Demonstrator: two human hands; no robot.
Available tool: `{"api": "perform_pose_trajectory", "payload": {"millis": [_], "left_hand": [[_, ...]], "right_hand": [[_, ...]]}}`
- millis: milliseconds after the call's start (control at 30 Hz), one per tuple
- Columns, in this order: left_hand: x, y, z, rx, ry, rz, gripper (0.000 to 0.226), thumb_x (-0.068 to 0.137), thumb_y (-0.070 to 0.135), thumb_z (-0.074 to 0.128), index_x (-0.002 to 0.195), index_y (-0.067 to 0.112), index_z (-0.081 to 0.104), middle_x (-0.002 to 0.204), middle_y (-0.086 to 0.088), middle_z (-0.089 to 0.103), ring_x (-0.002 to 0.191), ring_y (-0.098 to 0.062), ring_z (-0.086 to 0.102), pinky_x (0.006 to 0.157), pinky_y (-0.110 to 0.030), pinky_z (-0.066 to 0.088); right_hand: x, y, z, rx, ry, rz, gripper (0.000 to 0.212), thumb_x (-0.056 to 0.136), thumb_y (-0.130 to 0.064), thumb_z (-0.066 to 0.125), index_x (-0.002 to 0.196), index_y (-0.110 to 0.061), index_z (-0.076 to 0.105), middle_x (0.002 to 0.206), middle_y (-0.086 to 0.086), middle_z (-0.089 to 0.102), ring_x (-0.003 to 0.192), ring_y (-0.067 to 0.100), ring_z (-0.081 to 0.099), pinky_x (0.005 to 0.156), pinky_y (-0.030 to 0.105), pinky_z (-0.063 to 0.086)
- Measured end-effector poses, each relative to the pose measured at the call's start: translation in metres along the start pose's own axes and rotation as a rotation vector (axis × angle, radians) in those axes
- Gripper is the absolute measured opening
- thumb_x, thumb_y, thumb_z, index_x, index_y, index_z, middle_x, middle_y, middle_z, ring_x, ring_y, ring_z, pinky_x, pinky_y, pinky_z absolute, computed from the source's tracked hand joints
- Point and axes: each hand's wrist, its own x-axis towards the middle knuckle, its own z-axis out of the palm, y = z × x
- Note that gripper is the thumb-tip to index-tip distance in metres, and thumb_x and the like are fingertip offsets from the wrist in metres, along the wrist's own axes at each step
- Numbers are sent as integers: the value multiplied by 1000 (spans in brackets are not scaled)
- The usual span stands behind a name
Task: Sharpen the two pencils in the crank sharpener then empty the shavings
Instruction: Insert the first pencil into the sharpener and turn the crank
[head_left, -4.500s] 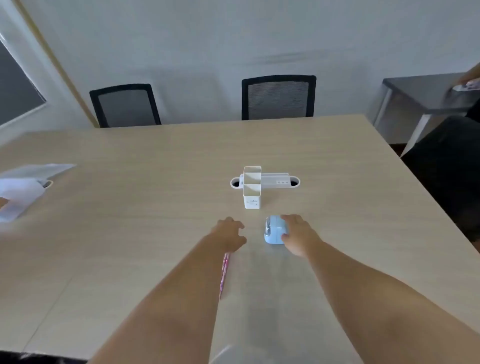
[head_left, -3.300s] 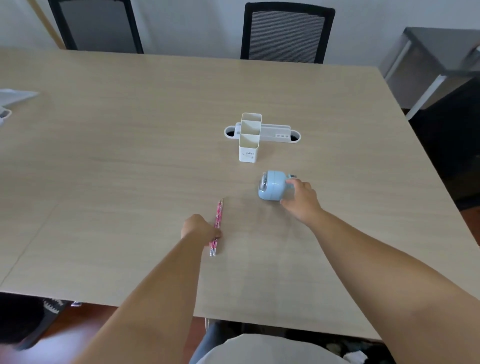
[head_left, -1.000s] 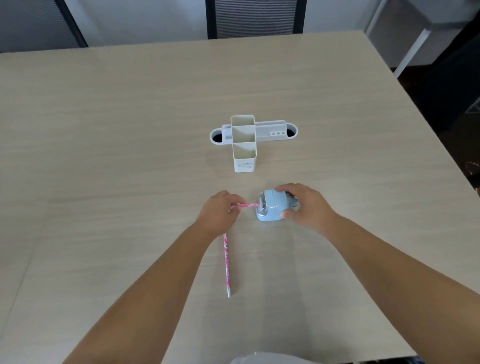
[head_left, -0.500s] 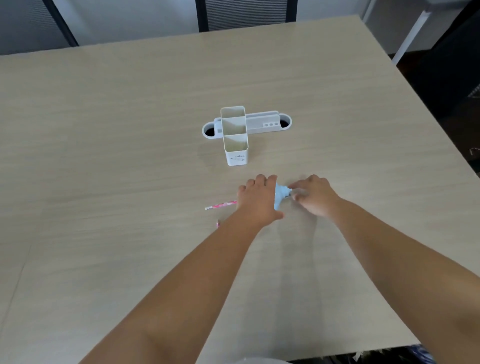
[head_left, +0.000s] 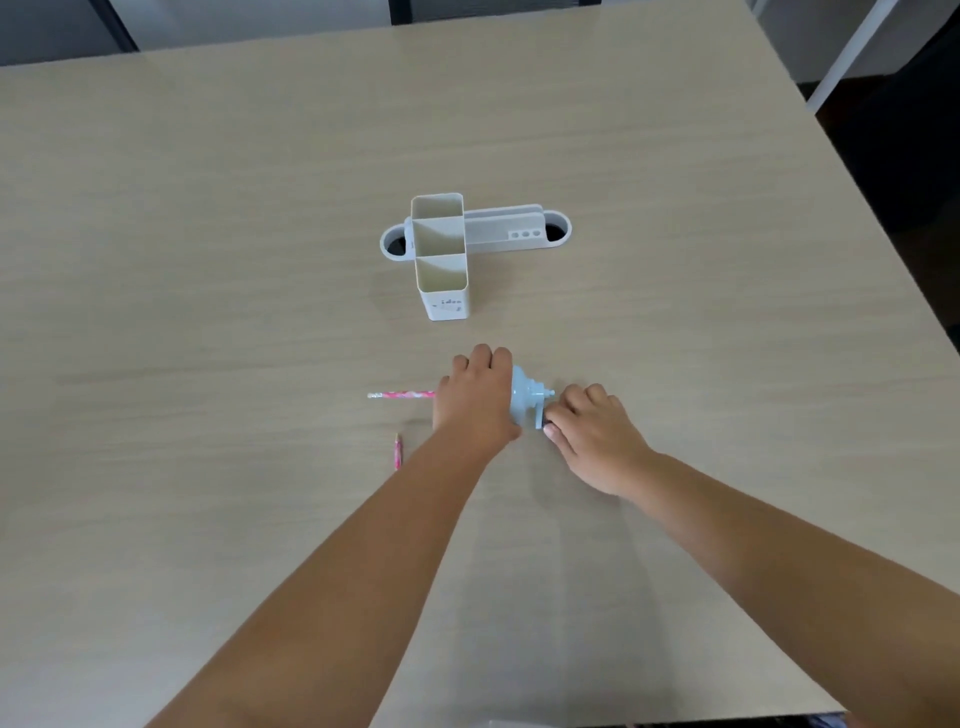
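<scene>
Light-blue crank sharpener (head_left: 524, 399) on table, pink pencil (head_left: 401, 395) inserted, second pencil (head_left: 397, 451) nearby

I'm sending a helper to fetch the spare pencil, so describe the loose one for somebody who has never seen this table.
On the light wooden table, look nearer than the white plastic desk organiser, just left of the left forearm. The loose pink patterned pencil lies there pointing away, partly hidden by the arm. The other pink pencil lies crosswise, running under the left hand towards the blue sharpener.
</scene>
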Motion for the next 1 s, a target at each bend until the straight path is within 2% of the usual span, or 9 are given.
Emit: {"api": "perform_pose_trajectory", "payload": {"millis": [200,433,533,600,700,767,833,933,1000], "left_hand": [[-2,4,1,8,15,3,70,64,25,80,120,17,40,117,-3,42,97,-28,45,71,-33,36],[-2,3,2,-18,18,-4,68,65,29,80,119,17,41,115,-3,42,94,-28,44,73,-33,34],[-1,3,1,-33,12,-13,69,64,28,80,119,16,40,115,-4,42,94,-27,44,73,-32,35],[0,3,1,-31,2,-8,69,65,29,80,119,16,40,115,-4,42,95,-27,44,74,-32,35],[0,2,2,-20,-3,16,72,66,32,81,122,17,39,117,-4,41,96,-28,43,75,-33,35],[0,0,2,-18,-2,34,71,67,33,80,122,17,39,117,-3,41,95,-28,43,75,-33,35],[0,-1,2,-22,4,35,69,66,33,80,121,17,40,117,-2,42,95,-27,43,75,-33,35],[0,0,1,-49,12,12,68,65,32,80,119,17,41,115,-2,43,94,-27,43,73,-32,35],[0,2,0,-44,15,4,67,65,30,80,118,16,41,114,-4,43,94,-27,43,73,-32,34]], "right_hand": [[12,-1,-50,236,5,-108,48,92,-43,23,90,-12,60,87,2,50,86,22,37,80,35,33],[66,32,-39,-225,-139,-90,25,96,-34,37,114,-23,52,109,5,49,106,30,40,84,40,29],[35,23,-23,-283,-103,-265,7,85,-27,59,90,-23,61,83,-1,60,84,29,54,69,36,38],[10,16,-29,-179,-56,-359,9,86,-30,54,80,-24,56,68,-8,57,72,22,52,63,31,29],[19,20,-61,-218,71,-406,12,85,-31,56,80,-21,61,70,-8,61,71,23,54,64,31,31],[49,25,-75,-241,84,-291,29,90,-37,41,85,-18,62,75,-5,62,79,26,54,67,35,32],[69,33,-67,-237,41,-250,45,90,-42,27,92,-15,62,82,0,63,87,30,52,71,39,33],[56,27,-34,-343,-149,-282,12,79,-32,64,84,-21,68,75,-2,67,79,29,60,67,36,44],[26,21,-29,-236,-183,-365,11,82,-30,60,76,-23,64,64,-7,64,69,25,59,61,32,44]]}}
